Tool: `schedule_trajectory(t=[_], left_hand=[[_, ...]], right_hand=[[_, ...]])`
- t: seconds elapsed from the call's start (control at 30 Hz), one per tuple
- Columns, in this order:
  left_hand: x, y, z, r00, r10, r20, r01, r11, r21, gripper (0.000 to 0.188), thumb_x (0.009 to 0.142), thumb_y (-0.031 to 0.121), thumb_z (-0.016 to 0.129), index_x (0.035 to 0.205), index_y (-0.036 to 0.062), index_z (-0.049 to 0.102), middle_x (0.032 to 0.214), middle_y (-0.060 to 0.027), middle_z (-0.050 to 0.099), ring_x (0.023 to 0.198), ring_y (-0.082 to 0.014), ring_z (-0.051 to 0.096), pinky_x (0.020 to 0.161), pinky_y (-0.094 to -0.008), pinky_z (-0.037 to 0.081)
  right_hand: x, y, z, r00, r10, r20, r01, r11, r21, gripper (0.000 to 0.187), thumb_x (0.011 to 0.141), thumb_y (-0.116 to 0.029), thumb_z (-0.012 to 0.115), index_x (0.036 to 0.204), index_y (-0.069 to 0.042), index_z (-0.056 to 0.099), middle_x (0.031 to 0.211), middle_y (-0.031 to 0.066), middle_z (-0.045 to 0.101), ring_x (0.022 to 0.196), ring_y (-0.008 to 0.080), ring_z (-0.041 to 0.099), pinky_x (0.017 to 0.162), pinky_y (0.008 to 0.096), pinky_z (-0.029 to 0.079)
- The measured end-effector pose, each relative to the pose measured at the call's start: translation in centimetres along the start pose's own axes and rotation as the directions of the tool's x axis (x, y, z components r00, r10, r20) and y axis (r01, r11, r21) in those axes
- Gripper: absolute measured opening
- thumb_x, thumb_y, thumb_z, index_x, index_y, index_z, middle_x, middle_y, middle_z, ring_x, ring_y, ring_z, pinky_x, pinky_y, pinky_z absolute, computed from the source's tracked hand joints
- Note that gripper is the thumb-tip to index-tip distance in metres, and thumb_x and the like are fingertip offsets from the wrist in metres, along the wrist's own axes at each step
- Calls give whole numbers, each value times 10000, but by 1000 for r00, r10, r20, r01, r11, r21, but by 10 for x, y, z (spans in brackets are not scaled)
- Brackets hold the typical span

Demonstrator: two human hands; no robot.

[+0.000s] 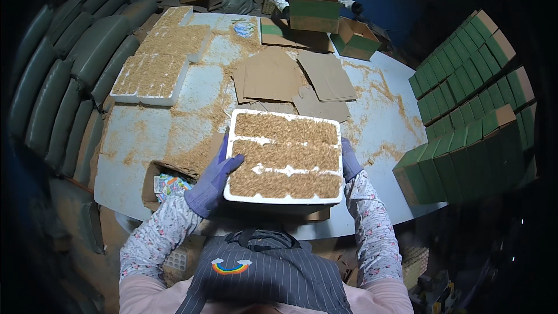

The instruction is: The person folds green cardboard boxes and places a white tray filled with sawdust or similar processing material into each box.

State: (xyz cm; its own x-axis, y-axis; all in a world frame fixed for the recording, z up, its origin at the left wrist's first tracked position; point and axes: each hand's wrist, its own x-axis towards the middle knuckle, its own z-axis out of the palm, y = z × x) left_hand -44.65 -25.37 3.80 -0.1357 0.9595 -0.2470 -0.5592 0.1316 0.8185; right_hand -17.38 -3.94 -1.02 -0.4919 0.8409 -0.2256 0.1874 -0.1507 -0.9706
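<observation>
Between my two purple-gloved hands is a white foam tray (283, 200) filled with loose brown husks (285, 154), with bits of white rim and dividers showing through. My left hand (214, 179) grips its left side, thumb over the edge. At the opposite side my right hand (350, 160) presses against the wall, its fingers mostly hidden. Part of a dark green side shows under the tray's near edge; I cannot tell what it belongs to. Flat cardboard sheets (270, 75) lie just beyond the tray.
Similar husk-filled foam trays (150, 78) sit at the table's far left. Green cartons (465, 151) are stacked at right, full sacks (96, 49) at left. A small box with colourful packets (167, 185) stands near my left forearm. Across the table, a person holds a green carton (314, 14).
</observation>
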Motion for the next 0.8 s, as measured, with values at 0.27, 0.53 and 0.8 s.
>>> schedule_trajectory(t=[0.27,0.53,0.8], left_hand=[[-39,8,-2,999,5,-45,17,875,484,805,881,269,536,1452,4,35,1452,-161,264,1286,-197,301,1067,-326,239],[-29,-13,5,981,-104,-167,174,850,497,798,889,227,528,1445,-12,9,1473,-177,215,1333,-196,228,1083,-305,198],[-40,-46,19,880,234,-413,330,325,886,722,860,172,553,1444,64,144,1363,-295,360,1255,-311,424,992,-348,375]], right_hand=[[-6,6,3,1000,29,-6,-30,996,-78,271,890,-167,524,1055,17,636,950,62,663,852,110,605,769,248,479],[38,-6,-25,898,276,342,-240,960,-144,395,910,-336,540,1075,12,625,1027,104,652,937,173,598,850,288,456],[179,110,40,969,-229,-94,-74,95,-993,835,761,-463,666,1373,-12,319,1372,217,383,1222,320,422,939,457,397]])
